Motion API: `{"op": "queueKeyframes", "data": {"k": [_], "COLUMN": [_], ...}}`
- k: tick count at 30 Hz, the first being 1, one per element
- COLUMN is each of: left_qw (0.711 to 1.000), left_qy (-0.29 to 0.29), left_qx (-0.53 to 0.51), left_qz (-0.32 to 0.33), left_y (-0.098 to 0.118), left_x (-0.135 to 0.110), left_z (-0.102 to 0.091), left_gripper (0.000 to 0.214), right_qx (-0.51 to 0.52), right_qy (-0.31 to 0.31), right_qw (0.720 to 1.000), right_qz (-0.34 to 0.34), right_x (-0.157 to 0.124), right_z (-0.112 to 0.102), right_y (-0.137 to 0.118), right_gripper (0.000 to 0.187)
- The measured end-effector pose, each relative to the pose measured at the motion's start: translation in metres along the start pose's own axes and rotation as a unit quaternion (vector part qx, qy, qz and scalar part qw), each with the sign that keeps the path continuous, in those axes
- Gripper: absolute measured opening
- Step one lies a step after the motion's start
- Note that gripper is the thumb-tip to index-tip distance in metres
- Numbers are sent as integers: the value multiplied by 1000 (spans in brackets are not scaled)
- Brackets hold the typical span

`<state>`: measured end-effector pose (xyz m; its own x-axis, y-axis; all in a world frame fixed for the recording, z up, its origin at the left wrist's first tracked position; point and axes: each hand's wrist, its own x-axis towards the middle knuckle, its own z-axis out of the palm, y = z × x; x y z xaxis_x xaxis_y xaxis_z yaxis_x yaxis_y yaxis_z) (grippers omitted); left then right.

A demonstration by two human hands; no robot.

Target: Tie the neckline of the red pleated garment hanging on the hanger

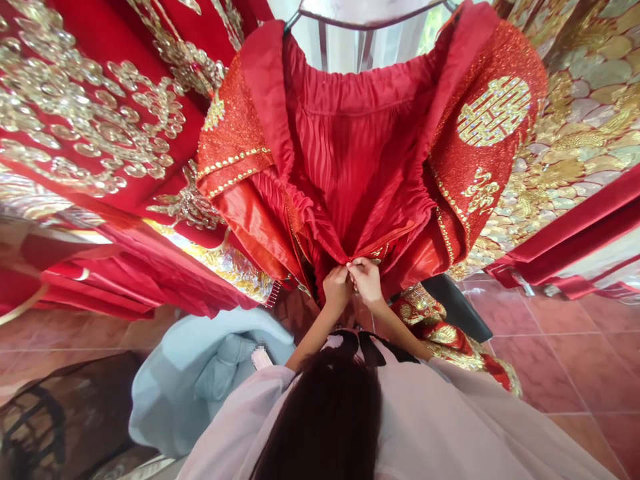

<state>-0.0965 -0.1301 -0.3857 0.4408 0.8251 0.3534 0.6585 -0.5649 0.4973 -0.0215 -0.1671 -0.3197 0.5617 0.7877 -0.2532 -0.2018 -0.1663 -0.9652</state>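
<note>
A red satin garment [345,160] with a gathered elastic edge hangs in front of me from a dark hanger [370,25]. Its glittery side panels carry gold beading and a round gold emblem [494,111]. At the low point of its opening, my left hand [337,291] is closed with the fingertips pinching the red fabric. My right hand [366,283] pinches the same spot, its fingertips touching those of the left. A fine pale thread seems to hang below the right hand. Any small tool between the fingers is too hidden to make out.
Red cloth with crystal beading [95,113] hangs at the left, and gold-sequined fabric [570,133] at the right. A light blue chair-like piece [175,380] stands at lower left. Gold-embroidered red cloth [450,340] lies beside a black surface [457,307] at right, above red floor tiles [560,347].
</note>
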Motion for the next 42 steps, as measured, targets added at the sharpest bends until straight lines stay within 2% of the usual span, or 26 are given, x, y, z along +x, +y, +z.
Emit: {"op": "queueKeyframes", "data": {"k": [5,9,15,20,27,32,36,42], "left_qw": [1000,1000,1000,1000,1000,1000,1000,997], "left_qy": [2,1,4,8,16,-2,-7,44], "left_qx": [4,1,1,1,1,5,11,56], "left_qz": [-4,3,9,13,8,13,14,-12], "left_y": [0,1,1,1,3,10,10,15], "left_x": [-1,-1,-2,-1,6,10,17,49], "left_z": [1,-2,-2,1,0,0,-12,-45], "left_gripper": [17,20,22,17,17,17,14,7], "right_qx": [96,141,167,184,189,162,158,133], "right_qy": [-55,-58,-41,-4,17,6,-14,-75], "right_qw": [991,983,982,982,982,986,987,987], "right_qz": [81,99,80,49,9,-43,-32,-53], "right_x": [-2,-5,-8,-8,-8,-8,-6,-8], "right_z": [-5,-4,2,7,15,12,10,9], "right_y": [-8,-9,-8,-14,-41,-62,-59,-45], "right_gripper": [30,35,30,25,19,26,27,32]}}
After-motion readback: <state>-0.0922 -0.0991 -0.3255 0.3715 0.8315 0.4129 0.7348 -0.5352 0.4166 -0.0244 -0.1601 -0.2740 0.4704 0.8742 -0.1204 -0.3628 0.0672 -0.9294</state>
